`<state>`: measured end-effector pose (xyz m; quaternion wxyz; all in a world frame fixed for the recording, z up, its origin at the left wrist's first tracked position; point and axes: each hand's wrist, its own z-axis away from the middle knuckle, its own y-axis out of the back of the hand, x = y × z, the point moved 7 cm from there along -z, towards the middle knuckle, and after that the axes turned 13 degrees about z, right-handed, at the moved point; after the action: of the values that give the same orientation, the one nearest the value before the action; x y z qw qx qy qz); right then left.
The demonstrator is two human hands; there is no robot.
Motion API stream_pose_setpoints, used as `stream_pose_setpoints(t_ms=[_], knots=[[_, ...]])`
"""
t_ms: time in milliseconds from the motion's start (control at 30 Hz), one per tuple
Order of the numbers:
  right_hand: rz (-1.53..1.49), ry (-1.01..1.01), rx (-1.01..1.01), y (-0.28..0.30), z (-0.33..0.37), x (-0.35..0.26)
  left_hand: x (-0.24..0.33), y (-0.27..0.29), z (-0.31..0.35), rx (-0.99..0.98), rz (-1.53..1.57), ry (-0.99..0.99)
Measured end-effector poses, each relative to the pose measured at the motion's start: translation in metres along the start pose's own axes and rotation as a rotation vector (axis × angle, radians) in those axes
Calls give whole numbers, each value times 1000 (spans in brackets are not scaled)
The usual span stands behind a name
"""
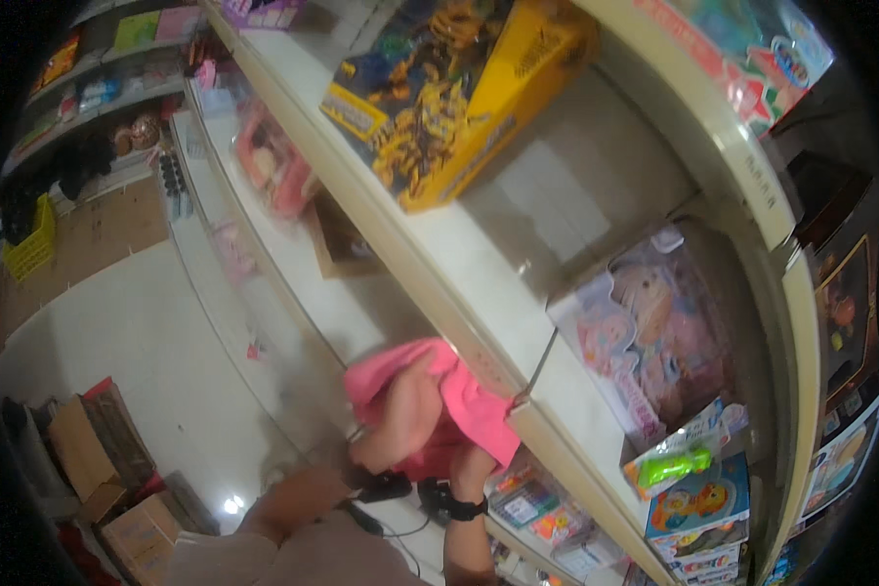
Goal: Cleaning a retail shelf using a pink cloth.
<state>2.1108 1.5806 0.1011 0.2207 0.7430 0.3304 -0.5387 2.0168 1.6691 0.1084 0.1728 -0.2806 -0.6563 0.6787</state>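
Note:
A bright pink cloth (474, 405) is bunched up between my hands, against the front edge of the middle shelf. My left hand (408, 418) is closed on its left part, with the fingers pressed into the folds. Just right of it and lower, my right hand (472, 467) grips the lower part of the cloth, its fingertips hidden in the fabric. A black band (454, 503) circles the right wrist. Part of the cloth drapes over the pale shelf edge (479, 361).
On the shelf stand a yellow toy box (459, 107), a pink doll box (645, 342), a green toy in a packet (674, 469) and a blue box (698, 498). Bagged pink toys (273, 161) sit on a lower shelf. Cardboard boxes (98, 439) lie on the floor at left.

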Motion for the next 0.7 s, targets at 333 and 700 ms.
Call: stream_pose_setpoints(t_ms=[333, 700], knots=[[-254, -29, 122, -25, -15, 20, 36, 11, -26, 69, -89, -68], [188, -26, -12, -17, 0, 75, 28, 31, -28, 4, -17, 73]])
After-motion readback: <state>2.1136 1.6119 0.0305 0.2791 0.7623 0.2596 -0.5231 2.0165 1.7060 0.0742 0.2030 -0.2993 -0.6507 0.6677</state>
